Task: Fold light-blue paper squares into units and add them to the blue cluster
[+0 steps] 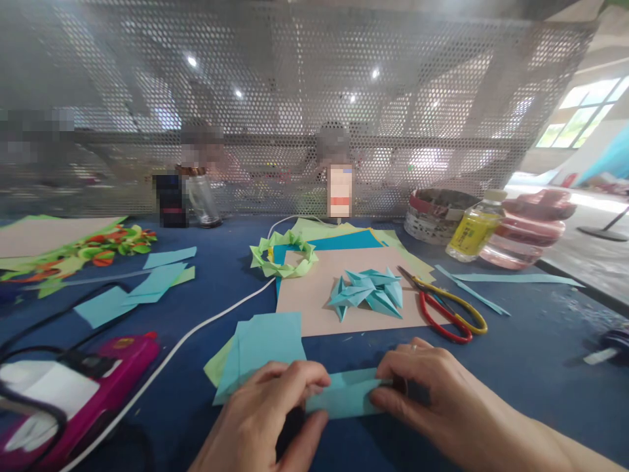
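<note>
Between my two hands a piece of light-blue paper point(346, 393) is held just over the dark blue table, with a crease running along its length. My left hand point(275, 410) pinches its left end between thumb and fingers. At the right end, my right hand point(422, 393) grips it with thumb and forefinger. Beside my left hand lies a stack of light-blue sheets point(270, 341), a green corner showing beneath. Past my hands, folded light-blue paper pieces point(368, 292) rest on a beige sheet point(304, 314), and red-and-yellow-handled scissors point(445, 308) overlap that sheet's right edge.
A green folded-paper ring point(285, 254) sits farther back. To the left are loose blue sheets point(160, 283), a white cable point(211, 321) and a magenta power strip point(113, 373). A yellow-labelled bottle point(474, 229) and a round container point(432, 216) stand back right, before a perforated metal screen point(275, 85).
</note>
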A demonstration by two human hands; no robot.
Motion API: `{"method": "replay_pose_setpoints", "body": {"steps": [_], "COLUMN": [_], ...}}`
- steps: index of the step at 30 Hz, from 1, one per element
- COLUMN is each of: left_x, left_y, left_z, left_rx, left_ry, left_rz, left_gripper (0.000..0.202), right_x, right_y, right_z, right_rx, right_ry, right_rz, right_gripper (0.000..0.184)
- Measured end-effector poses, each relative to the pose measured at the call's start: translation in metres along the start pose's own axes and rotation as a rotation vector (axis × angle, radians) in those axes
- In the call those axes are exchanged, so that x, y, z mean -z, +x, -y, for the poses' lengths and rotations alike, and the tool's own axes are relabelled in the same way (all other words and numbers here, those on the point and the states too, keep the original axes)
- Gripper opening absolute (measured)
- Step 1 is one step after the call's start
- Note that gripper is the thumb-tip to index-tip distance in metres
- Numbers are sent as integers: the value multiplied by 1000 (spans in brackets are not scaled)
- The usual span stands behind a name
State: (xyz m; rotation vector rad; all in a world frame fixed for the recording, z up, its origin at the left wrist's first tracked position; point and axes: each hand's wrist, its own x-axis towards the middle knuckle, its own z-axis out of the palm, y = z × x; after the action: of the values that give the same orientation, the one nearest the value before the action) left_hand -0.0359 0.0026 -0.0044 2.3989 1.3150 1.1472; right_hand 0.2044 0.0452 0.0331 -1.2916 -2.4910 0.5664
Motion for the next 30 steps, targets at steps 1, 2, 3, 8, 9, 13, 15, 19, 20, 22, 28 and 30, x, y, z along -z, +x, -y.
{"method": "replay_pose_setpoints", "body": {"steps": [1, 2, 3, 8, 9, 13, 15, 19, 20, 22, 28, 30], "left_x": [-1, -2, -3, -6, -6, -3, -2, -2, -3, -7, -33, -44], "left_y": [-1, -2, -2, -7, -7, -3, 1, 14, 16, 19, -4, -14], "left_z": [0, 0, 1, 5, 7, 9, 7, 2, 2, 2, 13, 19], "left_rx": [-2, 4, 8, -16, -23, -40, -97, -226, -240, -267, -353, -424], "left_ry": [-8, -10, -1, 79, 104, 185, 214, 249, 246, 242, 253, 266], "left_rz": [-10, -20, -30, -28, -23, -6, 6, -22, -27, -28, -32, -99], "left_gripper": [33, 35, 37, 43, 45, 48, 40, 21, 20, 21, 21, 21], "right_x": [-1, -1, -2, -9, -10, -16, -18, -19, -19, -19, -21, -21], "right_y": [0, -1, -1, -2, -3, -7, -8, -8, -8, -5, -2, -4], "right_z": [0, 0, 0, -1, -1, -1, -1, -2, -2, -2, -5, -6], "right_rx": [-14, -24, -30, 21, 46, 134, 154, 180, 176, 171, 172, 188], "right_ry": [-13, -20, -25, -54, -65, -120, -154, -183, -187, -190, -187, -195], "right_rz": [-3, -2, 6, -1, -14, -116, -169, -174, -176, -180, -170, -167], "right_gripper": [17, 17, 17, 19, 20, 23, 25, 28, 28, 30, 28, 27]}}
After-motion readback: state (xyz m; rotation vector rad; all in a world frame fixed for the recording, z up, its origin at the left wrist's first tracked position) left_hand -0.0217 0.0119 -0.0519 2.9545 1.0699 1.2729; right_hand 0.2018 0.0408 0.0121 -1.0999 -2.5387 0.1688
